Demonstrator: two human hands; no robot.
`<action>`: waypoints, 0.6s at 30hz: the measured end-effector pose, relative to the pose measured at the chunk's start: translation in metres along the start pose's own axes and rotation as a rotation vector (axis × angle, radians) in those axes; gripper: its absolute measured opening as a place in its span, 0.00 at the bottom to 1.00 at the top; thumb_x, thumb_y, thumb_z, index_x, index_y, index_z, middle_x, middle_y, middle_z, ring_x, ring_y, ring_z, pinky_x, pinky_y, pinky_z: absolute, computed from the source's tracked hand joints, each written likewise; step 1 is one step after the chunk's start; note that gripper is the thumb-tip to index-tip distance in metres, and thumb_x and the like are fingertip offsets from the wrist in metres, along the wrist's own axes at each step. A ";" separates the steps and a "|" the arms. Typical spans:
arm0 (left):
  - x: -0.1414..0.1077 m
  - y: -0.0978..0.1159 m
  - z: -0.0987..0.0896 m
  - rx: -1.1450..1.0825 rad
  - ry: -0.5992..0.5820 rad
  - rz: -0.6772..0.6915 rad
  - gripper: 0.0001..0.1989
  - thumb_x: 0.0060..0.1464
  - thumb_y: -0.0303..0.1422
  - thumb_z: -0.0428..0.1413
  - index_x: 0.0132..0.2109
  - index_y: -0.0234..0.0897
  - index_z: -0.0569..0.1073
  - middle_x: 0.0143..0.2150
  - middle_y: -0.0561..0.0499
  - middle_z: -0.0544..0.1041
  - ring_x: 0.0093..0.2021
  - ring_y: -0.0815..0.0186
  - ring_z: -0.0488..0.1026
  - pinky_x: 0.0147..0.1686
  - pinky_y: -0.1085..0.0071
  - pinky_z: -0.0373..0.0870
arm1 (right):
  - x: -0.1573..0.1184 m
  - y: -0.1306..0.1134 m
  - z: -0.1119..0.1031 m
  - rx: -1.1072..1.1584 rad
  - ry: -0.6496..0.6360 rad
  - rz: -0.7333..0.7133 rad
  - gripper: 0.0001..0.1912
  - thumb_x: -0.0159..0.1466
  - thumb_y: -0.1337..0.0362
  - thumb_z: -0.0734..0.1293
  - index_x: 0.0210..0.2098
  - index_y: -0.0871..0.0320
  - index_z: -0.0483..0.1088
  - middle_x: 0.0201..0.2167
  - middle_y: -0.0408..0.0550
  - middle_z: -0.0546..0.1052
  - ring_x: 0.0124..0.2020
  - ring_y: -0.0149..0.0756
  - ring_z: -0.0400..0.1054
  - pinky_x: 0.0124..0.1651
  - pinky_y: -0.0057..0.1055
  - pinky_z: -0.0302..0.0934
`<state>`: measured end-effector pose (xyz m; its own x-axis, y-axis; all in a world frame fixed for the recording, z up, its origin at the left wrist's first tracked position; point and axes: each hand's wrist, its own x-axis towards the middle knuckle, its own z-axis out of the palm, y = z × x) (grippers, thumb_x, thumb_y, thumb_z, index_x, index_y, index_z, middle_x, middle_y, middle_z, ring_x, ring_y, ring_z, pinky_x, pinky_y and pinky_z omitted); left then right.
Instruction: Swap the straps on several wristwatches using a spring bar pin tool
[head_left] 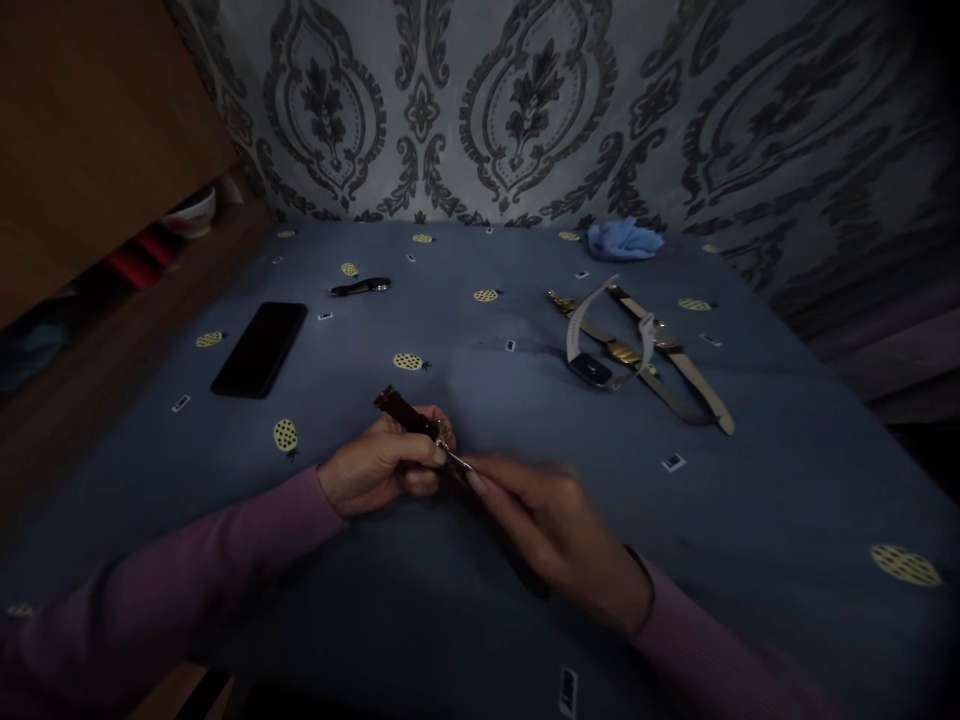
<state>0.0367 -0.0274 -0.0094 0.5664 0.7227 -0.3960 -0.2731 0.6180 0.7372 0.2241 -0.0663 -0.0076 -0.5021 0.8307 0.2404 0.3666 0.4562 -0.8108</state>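
Observation:
Near the middle of the table, my left hand (386, 462) is closed around a wristwatch with a dark brown strap (406, 411). One end of that strap sticks out up and to the left. My right hand (551, 520) pinches a thin metal tool (459, 461), whose tip meets the watch beside my left thumb. The watch's case is mostly hidden by my left fingers. A dark strap seems to hang below, between the two hands, but it is too dim to make out.
A black phone (260, 350) and a small dark folded item (361, 287) lie at left. Several watches, one with a white strap (646, 340), lie at right, below a blue cloth (625, 240). A patterned wall and a wooden cabinet (105, 130) border the blue table (480, 400).

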 end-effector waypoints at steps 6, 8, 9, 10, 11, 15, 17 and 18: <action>0.000 0.001 0.000 -0.003 0.016 -0.001 0.08 0.37 0.23 0.58 0.28 0.33 0.67 0.24 0.58 0.64 0.16 0.82 0.54 0.17 0.80 0.47 | 0.001 -0.002 0.000 0.056 0.017 0.050 0.16 0.71 0.64 0.58 0.43 0.61 0.77 0.22 0.41 0.74 0.20 0.27 0.66 0.25 0.23 0.58; 0.000 0.002 0.001 -0.004 0.021 0.000 0.08 0.37 0.23 0.58 0.28 0.33 0.67 0.25 0.58 0.64 0.17 0.82 0.54 0.17 0.80 0.47 | 0.001 -0.002 0.001 0.052 0.025 0.040 0.16 0.71 0.64 0.58 0.43 0.61 0.77 0.22 0.42 0.75 0.19 0.26 0.66 0.24 0.23 0.58; -0.001 0.002 0.001 -0.003 0.022 0.002 0.08 0.37 0.23 0.58 0.28 0.33 0.67 0.25 0.58 0.64 0.17 0.82 0.54 0.17 0.80 0.46 | 0.001 -0.003 0.001 0.051 0.029 0.036 0.16 0.71 0.64 0.58 0.43 0.61 0.77 0.22 0.42 0.75 0.19 0.26 0.66 0.23 0.23 0.57; -0.001 0.002 0.001 -0.001 0.025 0.004 0.08 0.37 0.23 0.58 0.28 0.33 0.67 0.25 0.58 0.64 0.17 0.82 0.54 0.17 0.80 0.46 | 0.002 -0.003 0.001 0.052 0.031 0.036 0.16 0.71 0.64 0.58 0.43 0.61 0.77 0.22 0.42 0.76 0.19 0.26 0.66 0.23 0.23 0.57; -0.001 0.002 0.002 0.002 0.027 0.006 0.08 0.37 0.23 0.58 0.28 0.33 0.67 0.25 0.57 0.64 0.17 0.82 0.54 0.17 0.80 0.46 | 0.002 -0.003 0.001 0.053 0.031 0.036 0.16 0.71 0.64 0.58 0.42 0.61 0.77 0.22 0.42 0.76 0.19 0.26 0.65 0.23 0.23 0.57; -0.001 0.003 0.004 0.018 0.026 0.009 0.09 0.37 0.23 0.58 0.29 0.33 0.66 0.25 0.58 0.64 0.16 0.82 0.54 0.18 0.79 0.46 | 0.003 -0.004 0.001 0.028 0.042 0.035 0.17 0.71 0.62 0.57 0.39 0.61 0.77 0.18 0.40 0.70 0.17 0.25 0.61 0.22 0.23 0.54; -0.001 0.003 0.004 0.024 0.027 0.007 0.10 0.36 0.23 0.58 0.29 0.33 0.66 0.25 0.58 0.64 0.16 0.83 0.54 0.18 0.79 0.46 | 0.002 -0.003 0.001 0.008 0.034 0.031 0.17 0.71 0.63 0.57 0.37 0.61 0.77 0.17 0.39 0.67 0.17 0.25 0.59 0.22 0.23 0.53; -0.001 0.003 0.004 0.025 0.026 0.007 0.10 0.36 0.23 0.58 0.29 0.33 0.66 0.25 0.58 0.64 0.16 0.83 0.54 0.18 0.79 0.46 | 0.002 -0.002 0.001 0.000 0.021 0.025 0.17 0.71 0.64 0.57 0.38 0.62 0.76 0.17 0.39 0.67 0.17 0.25 0.59 0.22 0.23 0.53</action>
<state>0.0385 -0.0273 -0.0050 0.5439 0.7352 -0.4046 -0.2571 0.6050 0.7536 0.2215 -0.0663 -0.0065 -0.4760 0.8485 0.2312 0.3786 0.4350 -0.8169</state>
